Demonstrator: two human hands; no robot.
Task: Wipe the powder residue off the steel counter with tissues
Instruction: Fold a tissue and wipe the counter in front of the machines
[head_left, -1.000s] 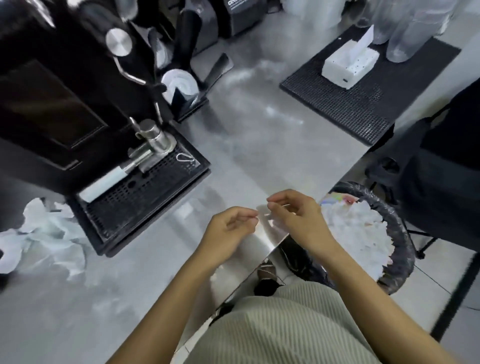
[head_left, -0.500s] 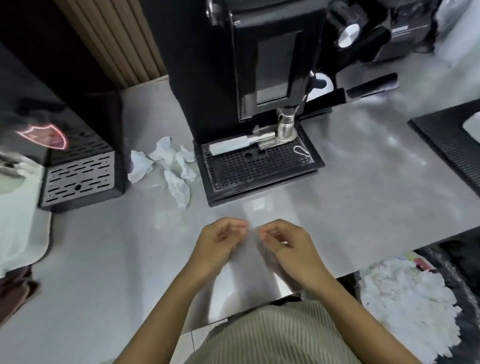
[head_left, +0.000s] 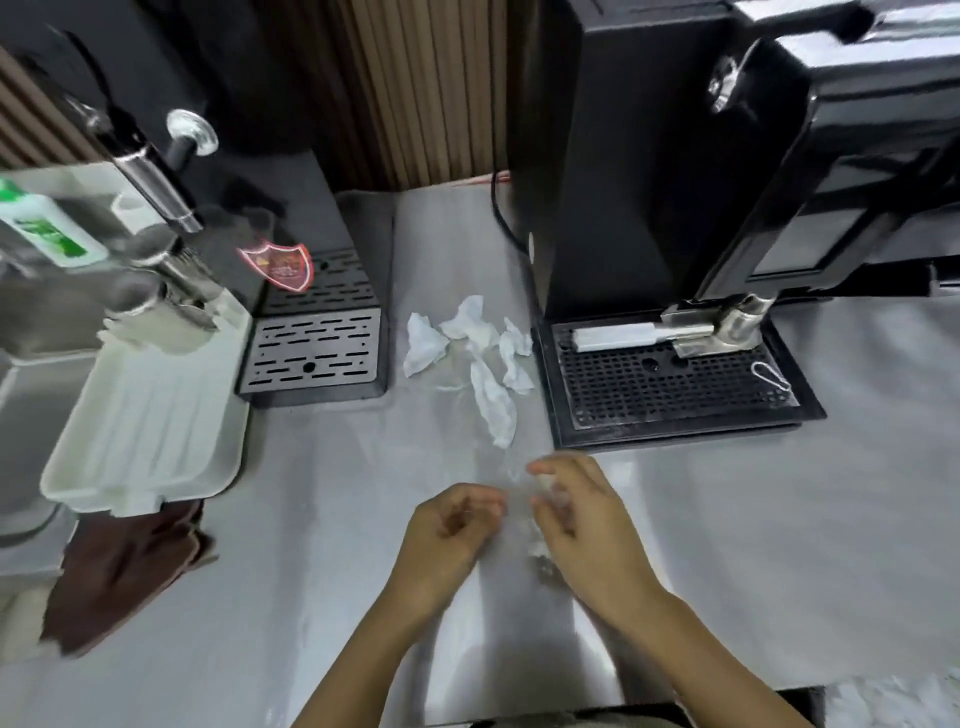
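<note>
Your left hand hovers low over the counter, fingers curled in toward the thumb; motion blur hides whether it pinches anything, so I can't tell. Your right hand is just beside it, fingertips facing the left's, also curled. There's a pale smear at its fingertips (could be a scrap, too blurred to call), so its grip is likewise unclear. A small dark smudge sits on the steel by the right hand's heel. The tissues are crumpled in a loose cluster on the counter beyond your hands, the nearest strip ending close to your right fingertips; neither hand touches them. They lie between two machines. On the right is a black machine with its drip tray just beside the cluster. On the left is a smaller slotted grate, a little further off. Left of that grate is a white tray, with a brown cloth lying under its near edge.
</note>
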